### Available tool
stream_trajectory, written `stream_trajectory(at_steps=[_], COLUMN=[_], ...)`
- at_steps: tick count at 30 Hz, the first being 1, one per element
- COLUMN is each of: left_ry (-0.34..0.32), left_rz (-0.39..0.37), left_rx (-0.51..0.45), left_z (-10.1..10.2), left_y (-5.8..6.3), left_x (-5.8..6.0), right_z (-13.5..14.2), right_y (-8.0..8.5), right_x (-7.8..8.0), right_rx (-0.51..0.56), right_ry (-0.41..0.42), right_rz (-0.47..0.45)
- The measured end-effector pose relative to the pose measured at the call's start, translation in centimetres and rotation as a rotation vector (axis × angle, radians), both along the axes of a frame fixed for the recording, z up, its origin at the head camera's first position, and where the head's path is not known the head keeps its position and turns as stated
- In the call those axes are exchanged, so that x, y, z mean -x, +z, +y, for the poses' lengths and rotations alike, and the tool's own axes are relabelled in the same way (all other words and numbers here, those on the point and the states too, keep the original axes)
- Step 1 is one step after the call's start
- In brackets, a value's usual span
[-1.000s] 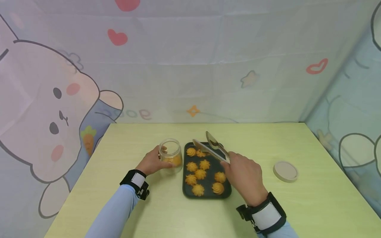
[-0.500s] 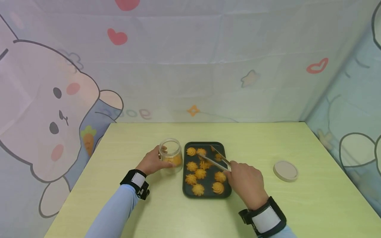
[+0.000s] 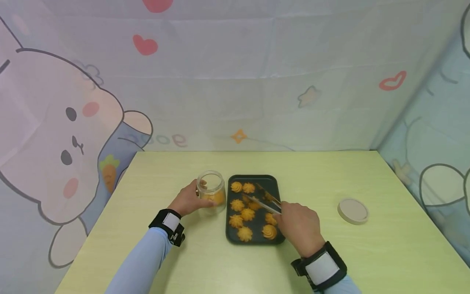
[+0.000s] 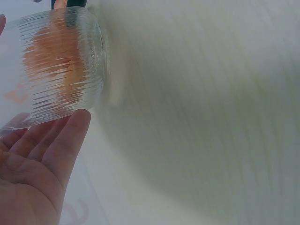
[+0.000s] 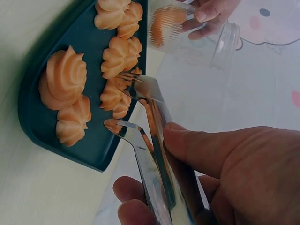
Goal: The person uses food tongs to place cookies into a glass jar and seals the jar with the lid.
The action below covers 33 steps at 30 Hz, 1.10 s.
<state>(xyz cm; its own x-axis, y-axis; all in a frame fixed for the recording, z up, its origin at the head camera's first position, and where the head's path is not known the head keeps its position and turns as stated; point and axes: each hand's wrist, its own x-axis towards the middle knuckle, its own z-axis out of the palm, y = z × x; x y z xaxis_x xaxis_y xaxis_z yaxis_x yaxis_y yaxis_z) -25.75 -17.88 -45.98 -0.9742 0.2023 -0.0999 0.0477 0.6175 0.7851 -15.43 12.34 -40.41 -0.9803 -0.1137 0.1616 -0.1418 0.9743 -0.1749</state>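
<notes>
1. Nearest: black strap with white patch on each wrist, right strap (image 3: 319, 265) and left strap (image 3: 167, 226); light-blue sleeves below.
2. Right hand (image 3: 299, 226): fingers curled round metal tongs (image 5: 161, 115), thumb on the upper arm.
3. Tray (image 3: 257, 239): dark, flat on pale table (image 3: 396, 253), long axis near-to-far, in front of the person. Orange swirl cookies (image 3: 244, 234) spread on it; one near the near right corner is partly behind the right hand's thumb side.
4. Lid (image 3: 353, 211): round, lying flat, well right of tray.
5. Tongs: long axis diagonal, handle end near right, tips aimed far left, over the tray's farther half. Tips spread apart, one forked, one rounded. Forked tip overlaps a cookie in right wrist view; can't tell if it touches.
6. Left hand (image 3: 187, 200): grasping the jar's left side, thumb on the near side.
7. Jar (image 3: 220, 189): clear, just left of tray, upright, axis vertical, mouth up. Cookies inside, low down.
8. Farthest: printed sheet (image 3: 235, 61) behind table, bunny at left.
</notes>
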Motion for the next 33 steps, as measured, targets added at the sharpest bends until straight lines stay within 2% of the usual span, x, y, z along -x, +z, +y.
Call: stream_trajectory(at_steps=[9, 16, 24, 33], left_ry=[-0.006, -0.002, -0.007, -0.008], left_rz=[0.009, -0.005, -0.005, -0.005], left_rx=[-0.001, 0.006, -0.007, 0.011], left_z=[0.0, 0.0, 0.1, 0.2], left_y=[-0.2, -0.1, 0.2, 0.4], left_x=[0.0, -0.1, -0.3, -0.3], right_z=[1.2, 1.0, 0.4, 0.3], right_y=[-0.2, -0.4, -1.0, -0.9], right_x=[0.3, 0.4, 0.5, 0.4], right_rx=[0.032, 0.030, -0.019, -0.052], right_ry=[-0.050, -0.034, -0.015, -0.009], right_rz=[-0.042, -0.063, 0.007, 0.052])
